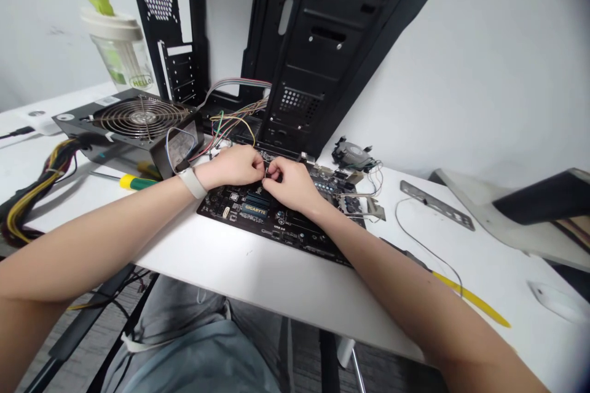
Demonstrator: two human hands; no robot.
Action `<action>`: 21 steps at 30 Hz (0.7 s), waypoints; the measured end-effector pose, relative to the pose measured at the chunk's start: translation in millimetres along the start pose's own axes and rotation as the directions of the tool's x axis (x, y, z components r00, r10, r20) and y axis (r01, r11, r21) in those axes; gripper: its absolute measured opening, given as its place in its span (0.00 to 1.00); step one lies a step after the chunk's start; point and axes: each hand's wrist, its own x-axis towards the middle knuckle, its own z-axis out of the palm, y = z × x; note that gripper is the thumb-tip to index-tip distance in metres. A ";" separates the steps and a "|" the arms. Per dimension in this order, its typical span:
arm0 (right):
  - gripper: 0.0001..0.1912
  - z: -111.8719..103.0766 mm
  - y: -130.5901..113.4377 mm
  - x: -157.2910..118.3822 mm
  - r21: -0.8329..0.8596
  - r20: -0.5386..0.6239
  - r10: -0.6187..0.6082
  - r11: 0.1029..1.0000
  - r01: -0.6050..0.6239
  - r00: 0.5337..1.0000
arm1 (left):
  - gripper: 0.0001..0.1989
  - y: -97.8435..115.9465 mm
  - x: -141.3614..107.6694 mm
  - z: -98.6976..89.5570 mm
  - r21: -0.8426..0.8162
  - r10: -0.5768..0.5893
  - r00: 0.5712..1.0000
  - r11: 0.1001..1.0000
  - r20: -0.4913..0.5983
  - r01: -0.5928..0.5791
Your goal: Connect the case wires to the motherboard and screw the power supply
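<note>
Noted: your left hand and right hand pinch a small connector over the Gigabyte motherboard; coloured leads beyond it lie loose.

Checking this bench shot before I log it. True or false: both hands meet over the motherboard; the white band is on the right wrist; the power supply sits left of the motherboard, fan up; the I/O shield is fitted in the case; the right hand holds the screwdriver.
1. The left hand and right hand meet over the motherboard: true.
2. White band on the right wrist: false, it is on the left wrist.
3. Power supply left of the motherboard, fan up: true.
4. I/O shield fitted in the case: false, it lies on the table.
5. Right hand holds the screwdriver: false, it lies on the table by the power supply.
</note>
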 end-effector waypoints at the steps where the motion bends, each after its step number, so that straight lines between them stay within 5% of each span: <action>1: 0.04 -1.0 -0.2 0.5 0.063 -0.034 0.022 0.998 -0.020 0.999 | 0.12 0.8 -1.0 0.3 0.017 0.003 1.000 1.000 -0.011 -0.003; 7: 0.07 -44.4 -7.1 9.5 0.443 -0.275 0.078 0.895 0.055 0.958 | 0.15 4.3 -11.1 -2.2 0.155 0.081 0.994 0.986 -0.079 -0.068; 11: 0.06 -94.0 -8.1 13.3 0.461 -0.511 0.123 0.874 0.151 0.851 | 0.18 7.4 -17.1 -8.4 0.210 0.129 0.981 0.973 -0.144 -0.097; 14: 0.06 -122.5 1.5 5.9 0.502 -0.554 0.172 0.850 0.162 0.814 | 0.18 13.2 -21.7 -12.1 0.249 0.178 0.970 0.959 -0.167 -0.133; 17: 0.08 -143.0 24.3 -15.2 0.500 -0.451 0.295 0.866 -0.036 0.842 | 0.17 21.6 -26.6 -14.0 0.271 0.199 0.972 0.949 -0.124 -0.159; 21: 0.04 -162.0 67.6 -59.8 0.284 -0.299 0.495 0.862 -0.420 0.816 | 0.15 28.8 -34.7 -24.2 0.295 0.208 0.977 0.938 -0.048 -0.185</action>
